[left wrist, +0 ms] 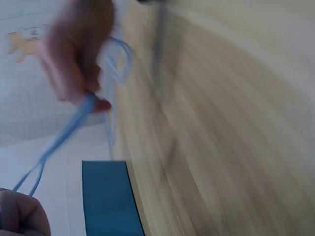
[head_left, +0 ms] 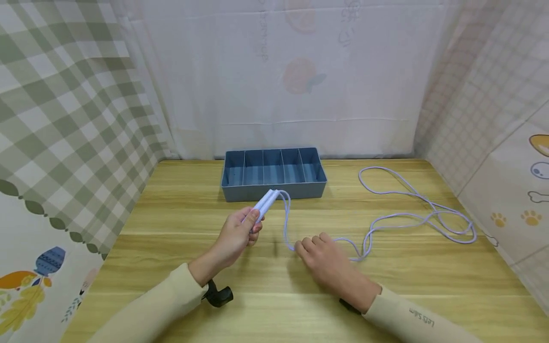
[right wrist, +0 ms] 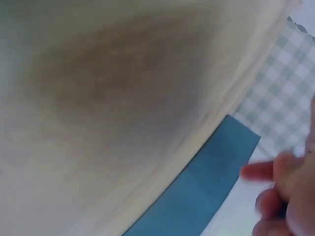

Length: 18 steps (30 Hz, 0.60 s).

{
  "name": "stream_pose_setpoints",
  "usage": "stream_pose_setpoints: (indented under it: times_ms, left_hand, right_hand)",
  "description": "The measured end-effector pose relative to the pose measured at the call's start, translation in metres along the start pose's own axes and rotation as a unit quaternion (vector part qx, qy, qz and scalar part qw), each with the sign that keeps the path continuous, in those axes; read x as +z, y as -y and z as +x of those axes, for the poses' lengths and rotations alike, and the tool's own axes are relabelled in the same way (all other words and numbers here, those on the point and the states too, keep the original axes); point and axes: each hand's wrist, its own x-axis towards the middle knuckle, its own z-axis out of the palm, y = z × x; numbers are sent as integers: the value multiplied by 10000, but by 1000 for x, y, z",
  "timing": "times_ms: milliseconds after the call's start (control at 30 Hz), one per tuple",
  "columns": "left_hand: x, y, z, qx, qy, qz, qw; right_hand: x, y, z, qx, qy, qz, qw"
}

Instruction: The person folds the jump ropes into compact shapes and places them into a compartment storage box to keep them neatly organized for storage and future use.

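Observation:
My left hand (head_left: 233, 233) grips both pale lilac handles (head_left: 267, 202) of a jump rope together, thumb on top, held up in front of the blue-grey tray. From their far ends two strands of cord (head_left: 285, 232) drop and run to my right hand (head_left: 323, 259). That hand is curled round the cord low over the table; in the left wrist view the right hand (left wrist: 74, 59) is blurred, with the cord stretched between both hands. Its palm is hidden in the head view. In the right wrist view, fingers show at the right edge.
A blue-grey tray (head_left: 274, 190) with several compartments stands at the table's back. The remaining rope (head_left: 463, 242) lies in loose loops on the right of the wooden table (head_left: 180, 209). Checked cloth (head_left: 77, 95) hangs on the left, pale cloth behind and on the right.

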Motion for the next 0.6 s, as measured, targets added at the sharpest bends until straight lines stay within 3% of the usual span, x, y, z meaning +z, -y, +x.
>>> stream_pose_setpoints:
  times_ms: [67,133,267,367,467,600]
  left_hand:
    - [1,1,1,29,60,763,9971]
    - [1,1,1,165,162,1542,9878]
    - [1,2,-1,590,284,2943,9535]
    - [2,2,-1,669,340,3364,9387]
    - [4,5,0,597,279,3287,9421]
    - [9,10,1,269,-77,2740,9613]
  right_hand:
    - [-2,1,3,-250,-121,134,9995]
    - [-5,1,6,-481,-167,289,9983]
    - [-12,-2,11,-882,-43,454,9951]
    - [-17,-3,14,-1049,174,306,9939]
    - [-20,-2,16,-1249,445,-38,9912]
    - [-19,1,19,-1634,627,-337,9840]
